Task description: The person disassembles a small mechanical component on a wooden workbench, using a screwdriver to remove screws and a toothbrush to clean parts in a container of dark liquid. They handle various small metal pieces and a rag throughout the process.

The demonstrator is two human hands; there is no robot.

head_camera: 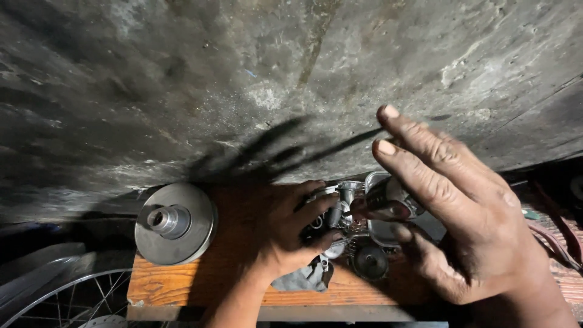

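My left hand (280, 231) grips a small metal assembly (340, 209) with a spring and silvery fittings, resting on an orange wooden board (182, 282). My right hand (452, 212) hovers close to the camera over the right side of that assembly. Its thumb and a lower finger pinch a small dark cylindrical part (382, 203), while the two upper fingers stick out straight. A small dark round part (371, 261) lies just below the assembly. A dark rag (306, 278) sits under my left wrist.
A grey metal disc with a central hub (175, 223) stands on the board's left end. A spoked wheel rim (67, 297) lies at the lower left. Stained concrete floor (273, 79) fills the upper view. Reddish straps or cables (555, 231) lie at the right.
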